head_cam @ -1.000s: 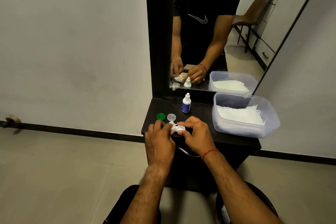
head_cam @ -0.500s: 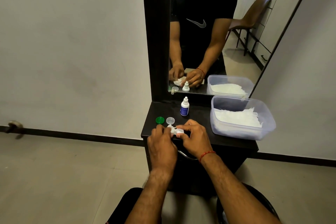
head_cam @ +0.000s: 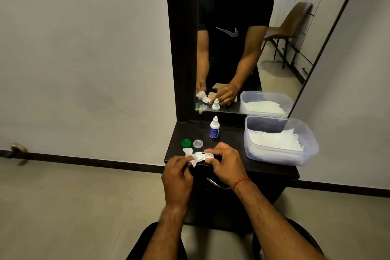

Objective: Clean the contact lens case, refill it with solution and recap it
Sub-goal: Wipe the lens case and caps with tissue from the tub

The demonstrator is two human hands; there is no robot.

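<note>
A white contact lens case is held just above the front edge of the dark dresser top, both wells uncapped. My right hand grips its right end. My left hand pinches a crumpled white tissue against the case's left well. A green cap and a clear cap lie side by side just behind the case. The small white solution bottle with a blue label stands capped further back, near the mirror.
A clear plastic tub with white tissues fills the right of the dresser top. A mirror rises behind, reflecting the person and a chair. A metal drawer handle sits below my hands. Tiled floor lies to the left.
The tissue now shows spread out to the left of the case, where before my left hand covered it. Both hands stay on the case at the front edge.
</note>
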